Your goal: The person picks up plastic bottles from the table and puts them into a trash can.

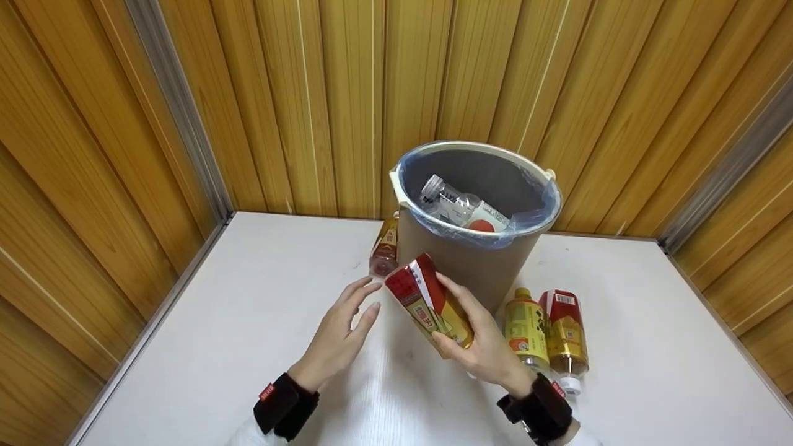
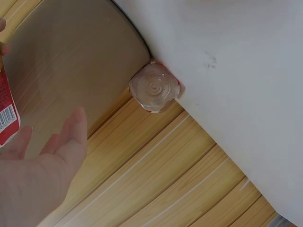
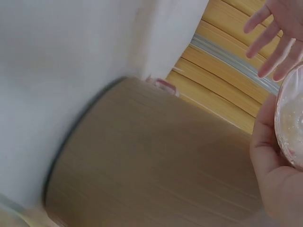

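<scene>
From my remote station I see the right hand (image 1: 483, 347) gripping a red-and-yellow bottle (image 1: 427, 303), tilted before the lined bin (image 1: 483, 263), thumb opposing fingers, probably for steadiness. The left hand (image 1: 341, 331) hovers nearby, fingers loose, holding nothing. 2 spare bottles (image 1: 526, 322) lie right of the bin.

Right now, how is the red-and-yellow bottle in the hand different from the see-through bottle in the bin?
The red-and-yellow bottle wears bright colours, while the see-through bottle looks clear, with dark marks on it. The red-and-yellow bottle is gripped by the right hand; the see-through bottle lies in the bin, with no hand on it. Both are bottles, and both are tilted.
</scene>
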The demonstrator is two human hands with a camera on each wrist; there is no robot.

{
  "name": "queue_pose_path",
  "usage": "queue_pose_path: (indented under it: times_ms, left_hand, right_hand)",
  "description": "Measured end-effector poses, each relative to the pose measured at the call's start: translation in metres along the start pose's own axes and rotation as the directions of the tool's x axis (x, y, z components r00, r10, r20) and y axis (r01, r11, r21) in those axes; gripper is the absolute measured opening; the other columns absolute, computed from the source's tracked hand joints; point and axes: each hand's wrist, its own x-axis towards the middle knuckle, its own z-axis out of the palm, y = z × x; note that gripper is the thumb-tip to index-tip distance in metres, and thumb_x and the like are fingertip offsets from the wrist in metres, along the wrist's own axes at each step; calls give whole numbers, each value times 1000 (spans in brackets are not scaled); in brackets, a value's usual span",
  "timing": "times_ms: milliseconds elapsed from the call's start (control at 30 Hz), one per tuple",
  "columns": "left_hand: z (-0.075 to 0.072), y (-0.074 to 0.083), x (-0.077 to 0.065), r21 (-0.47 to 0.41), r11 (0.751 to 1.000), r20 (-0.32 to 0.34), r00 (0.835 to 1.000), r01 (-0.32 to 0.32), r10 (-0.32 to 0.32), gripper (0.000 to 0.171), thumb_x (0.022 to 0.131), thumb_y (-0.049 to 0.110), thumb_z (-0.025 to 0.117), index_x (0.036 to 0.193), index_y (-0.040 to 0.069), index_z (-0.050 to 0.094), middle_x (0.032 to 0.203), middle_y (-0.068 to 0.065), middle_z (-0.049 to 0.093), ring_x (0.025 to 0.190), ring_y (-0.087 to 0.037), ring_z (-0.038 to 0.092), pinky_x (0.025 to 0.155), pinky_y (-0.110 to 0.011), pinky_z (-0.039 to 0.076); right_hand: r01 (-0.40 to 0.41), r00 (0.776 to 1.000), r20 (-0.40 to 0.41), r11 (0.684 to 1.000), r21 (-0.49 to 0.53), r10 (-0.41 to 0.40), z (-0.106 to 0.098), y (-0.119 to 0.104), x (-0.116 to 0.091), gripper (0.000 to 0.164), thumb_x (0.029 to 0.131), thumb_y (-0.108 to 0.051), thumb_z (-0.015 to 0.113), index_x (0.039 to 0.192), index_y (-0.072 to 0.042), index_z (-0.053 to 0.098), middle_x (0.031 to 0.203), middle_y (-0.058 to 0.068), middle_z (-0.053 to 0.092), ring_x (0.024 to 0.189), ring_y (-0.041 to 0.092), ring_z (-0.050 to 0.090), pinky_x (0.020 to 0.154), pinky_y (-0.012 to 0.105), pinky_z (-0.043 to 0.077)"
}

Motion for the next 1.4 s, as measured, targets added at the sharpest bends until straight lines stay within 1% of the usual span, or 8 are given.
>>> queue_pose_path:
  times_ms: [200,333,533,733,967,1100,1267,1400]
  left_hand:
    - [-4,11,18,33,999,-58,997,-43,45,45,97,39,43,138,21,45,145,1,40,135,-18,37,108,-47,35]
    - [-4,22,32,48,995,-107,990,-89,94,44,96,36,46,139,24,43,145,1,39,130,-16,43,106,-44,38]
    - [-2,43,54,126,974,-200,957,-187,210,50,94,29,50,142,23,38,148,-1,34,131,-16,39,104,-40,40]
    - [6,64,77,274,918,-248,901,-287,356,60,88,19,58,143,19,36,151,-4,29,135,-18,31,108,-38,34]
    - [18,77,91,447,819,-149,872,-360,466,57,86,24,56,141,23,39,149,1,34,140,-22,26,112,-41,27]
    - [22,75,87,475,778,-96,855,-411,510,56,84,22,57,138,25,44,144,2,41,140,-21,27,112,-42,27]
    - [21,70,82,467,773,-91,847,-429,524,62,81,18,61,140,28,42,143,2,43,141,-21,26,111,-45,29]
    - [20,70,81,459,777,-95,846,-430,524,63,81,18,62,140,27,42,144,2,43,141,-21,26,110,-46,30]
  right_hand:
    - [83,997,-12,996,21,-82,-14,-3,7,77,73,1,69,142,-2,34,131,10,49,105,15,54,78,29,52]
    - [60,998,0,996,71,-60,-26,0,11,78,75,-2,67,144,-10,32,132,4,49,104,19,55,76,30,52]
    - [18,1000,-19,987,159,-15,-49,-14,22,75,78,-2,60,146,-13,29,136,7,49,108,24,55,82,32,50]
    - [49,996,-89,975,217,-30,-74,-38,42,73,78,-3,51,146,-13,28,135,10,50,107,25,53,83,33,47]
    - [139,972,-220,960,241,-85,-100,-56,74,69,79,-4,49,145,-14,31,130,14,51,104,26,54,80,31,49]
    - [126,954,-293,972,197,-65,-111,-55,92,67,81,-7,53,144,-19,33,128,15,52,106,28,54,81,30,50]
    - [88,946,-319,995,55,-66,-118,-53,115,71,81,-8,60,145,-20,31,134,14,47,112,25,52,82,28,50]
    - [78,950,-293,989,-126,-112,-119,-47,134,76,79,-7,67,145,-18,30,141,7,41,119,19,46,91,29,43]
